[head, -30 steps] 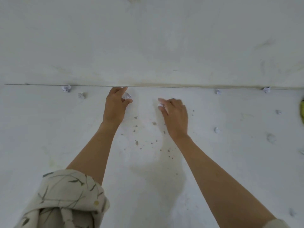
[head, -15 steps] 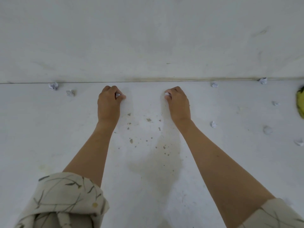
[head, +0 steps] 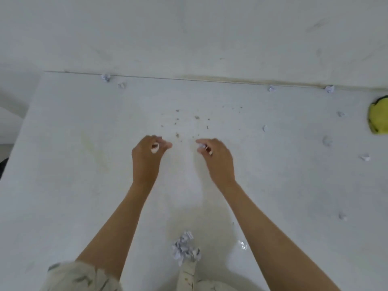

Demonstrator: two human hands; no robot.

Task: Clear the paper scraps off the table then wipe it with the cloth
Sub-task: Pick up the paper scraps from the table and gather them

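Head view: left hand [head: 147, 153] pinches scrap, right hand [head: 216, 156] pinches another. Gathered pile [head: 185, 247] sits nearer body, between forearms. Loose scraps [head: 326, 141] remain right of right hand; cloth [head: 379, 116] beyond them, untouched. Tabletop [head: 63, 164] not yet wiped.

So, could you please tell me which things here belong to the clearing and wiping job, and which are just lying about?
Part of the job:
- left hand and right hand, each pinching a paper scrap
- loose scraps across the table
- scrap pile at the near edge
- yellow cloth, far right

Just lying about:
- brown crumbs
- patterned sleeve
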